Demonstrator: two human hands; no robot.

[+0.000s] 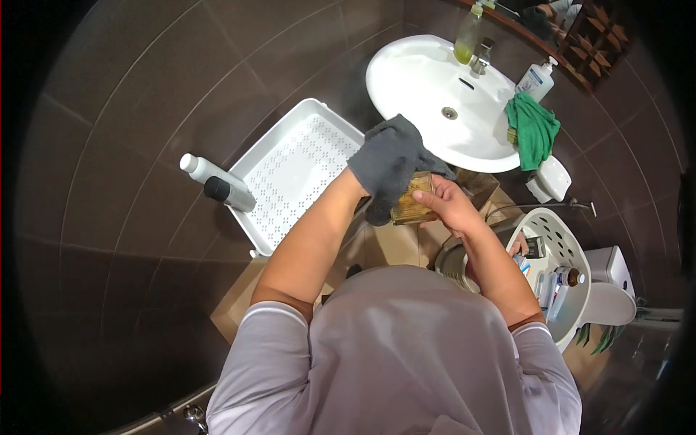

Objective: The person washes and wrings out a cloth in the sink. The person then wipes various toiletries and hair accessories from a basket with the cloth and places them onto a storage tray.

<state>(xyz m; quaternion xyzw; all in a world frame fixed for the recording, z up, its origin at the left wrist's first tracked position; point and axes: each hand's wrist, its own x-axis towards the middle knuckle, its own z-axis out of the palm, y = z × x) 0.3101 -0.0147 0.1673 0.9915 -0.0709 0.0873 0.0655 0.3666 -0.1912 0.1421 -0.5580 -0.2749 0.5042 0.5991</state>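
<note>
My right hand [451, 204] is closed round the right side of a clear, amber-tinted square container [413, 199], thumb on its face. A dark grey cloth [391, 156] drapes over my left hand and hides its fingers; only the wrist shows. The cloth touches the container's left side and hangs below it. Both hands are in front of the white sink [424, 87], near its lower rim.
Left of the sink stands a white perforated tray [301, 170] with two bottles [217, 181] at its edge. A green cloth [534, 127], a pump bottle [536, 80] and a soap dispenser [468, 36] are on the sink. A basket [569, 239] holding bottles is lower right.
</note>
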